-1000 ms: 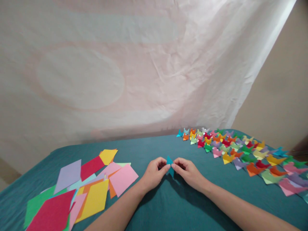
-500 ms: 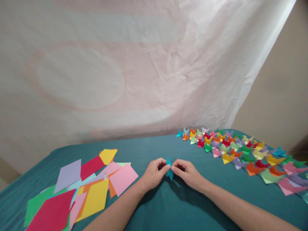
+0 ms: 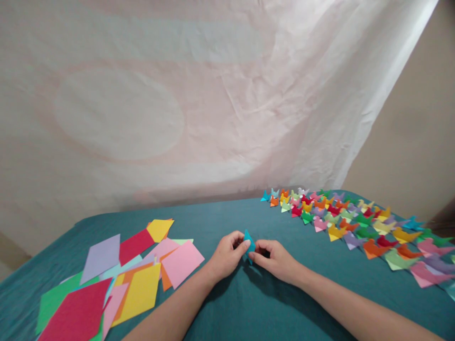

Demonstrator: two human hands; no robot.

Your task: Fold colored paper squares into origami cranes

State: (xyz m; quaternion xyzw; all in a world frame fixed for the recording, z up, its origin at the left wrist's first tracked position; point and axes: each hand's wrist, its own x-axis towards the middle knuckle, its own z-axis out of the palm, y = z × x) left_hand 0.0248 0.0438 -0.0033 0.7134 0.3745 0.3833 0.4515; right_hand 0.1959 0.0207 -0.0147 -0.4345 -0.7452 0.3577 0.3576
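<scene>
Between my two hands is a small piece of folded blue paper (image 3: 249, 241), held upright with a pointed top, just above the cloth. My left hand (image 3: 229, 253) pinches it from the left, thumb in front and fingers curled behind. From the right, my right hand (image 3: 275, 258) grips its lower edge between thumb and fingertips. Part of the paper is hidden by my fingers, so its full folded shape cannot be made out.
A green cloth (image 3: 220, 312) covers the table. Loose coloured paper sheets (image 3: 142, 289) overlap on the left. Rows of small folded paper birds (image 3: 336, 232) in many colours stand on the right. A pale hanging sheet (image 3: 199, 118) closes off the back.
My right thumb and fingers have slid lower on the blue paper. The paper has turned and tilted slightly, showing more of its face. My left hand has barely moved.
</scene>
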